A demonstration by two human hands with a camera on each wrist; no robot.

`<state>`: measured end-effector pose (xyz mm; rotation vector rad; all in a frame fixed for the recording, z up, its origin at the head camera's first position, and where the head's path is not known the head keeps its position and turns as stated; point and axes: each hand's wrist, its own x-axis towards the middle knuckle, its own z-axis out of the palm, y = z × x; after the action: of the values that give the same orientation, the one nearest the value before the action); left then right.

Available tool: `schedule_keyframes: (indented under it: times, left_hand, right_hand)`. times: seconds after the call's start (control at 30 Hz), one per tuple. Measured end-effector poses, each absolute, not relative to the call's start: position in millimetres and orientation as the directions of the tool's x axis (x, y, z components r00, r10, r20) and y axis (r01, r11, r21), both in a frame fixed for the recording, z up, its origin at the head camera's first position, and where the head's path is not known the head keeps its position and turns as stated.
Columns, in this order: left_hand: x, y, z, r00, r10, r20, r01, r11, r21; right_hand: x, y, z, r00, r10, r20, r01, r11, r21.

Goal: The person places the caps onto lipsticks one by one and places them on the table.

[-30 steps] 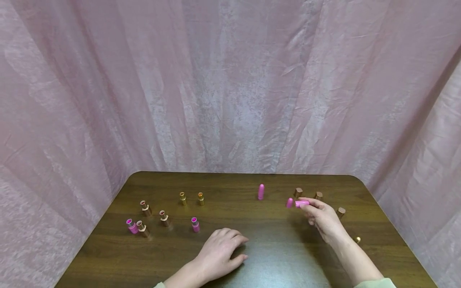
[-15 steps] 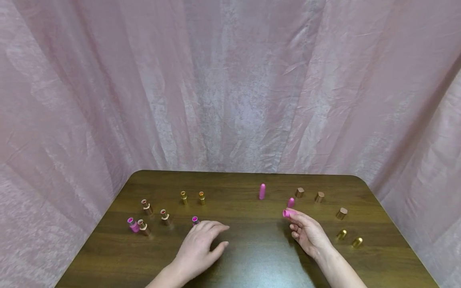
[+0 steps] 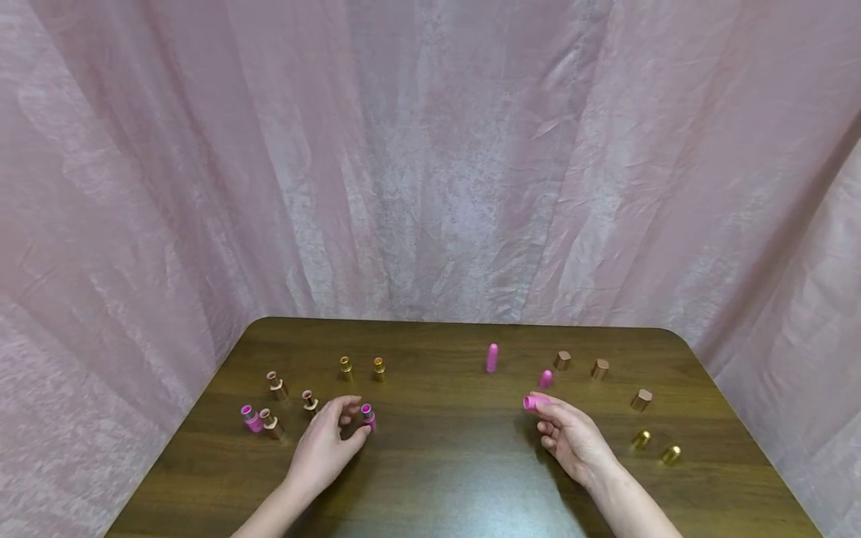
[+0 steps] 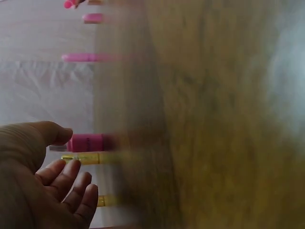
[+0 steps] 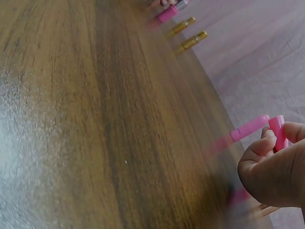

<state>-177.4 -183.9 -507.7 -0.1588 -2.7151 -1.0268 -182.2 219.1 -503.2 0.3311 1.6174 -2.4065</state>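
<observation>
My right hand (image 3: 572, 441) pinches a hollow pink lipstick cap (image 3: 534, 402) between thumb and fingers, its opening turned to the left. My left hand (image 3: 326, 441) is around an uncapped pink lipstick tube (image 3: 368, 418) with a silver collar, standing upright on the table. In the left wrist view the thumb lies by this pink tube (image 4: 88, 142), and the fingers are loosely bent and spread apart from the thumb; no firm grip shows. The right wrist view shows the pink cap (image 5: 278, 131) held above the table, near a standing pink lipstick (image 5: 250, 128).
Left of my left hand stand several uncapped tubes, among them a rose-gold one (image 3: 271, 424) and a pink one (image 3: 252, 418). Gold tubes (image 3: 380, 369) stand behind. On the right are a small pink cap (image 3: 545, 379), rose-gold caps (image 3: 642, 400) and gold caps (image 3: 641, 439).
My left hand has moved left and forward to the pink tube, its fingers now around it. My right hand has brought the pink cap left and nearer, away from the other caps.
</observation>
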Motion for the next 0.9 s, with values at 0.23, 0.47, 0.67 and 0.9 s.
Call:
schedule_keyframes:
  times: [0.23,0.47,0.67,0.9]
  left_hand:
    - [-188,-182,-512,-0.986,0.039,0.159,0.135,0.744,0.654]
    - [-191,-180,-512,-0.986,0.059,0.159,0.150,0.740,0.656]
    - [-192,-180,-513,-0.987,0.059,0.149,0.144,0.733,0.664]
    - [-194,-167,-508,-0.977,0.097,0.191,0.200,0.727,0.657]
  right_hand:
    - [-181,218,-505,-0.944,-0.046,-0.326,0.318,-0.380,-0.868]
    - [-181,218,-506,-0.942,-0.067,-0.330,0.330,-0.374,-0.867]
    - [-181,217,-506,-0.944,-0.090,-0.318,0.328,-0.369,-0.870]
    - [-179,215,-504,-0.946,-0.094,-0.309,0.322,-0.369,-0.872]
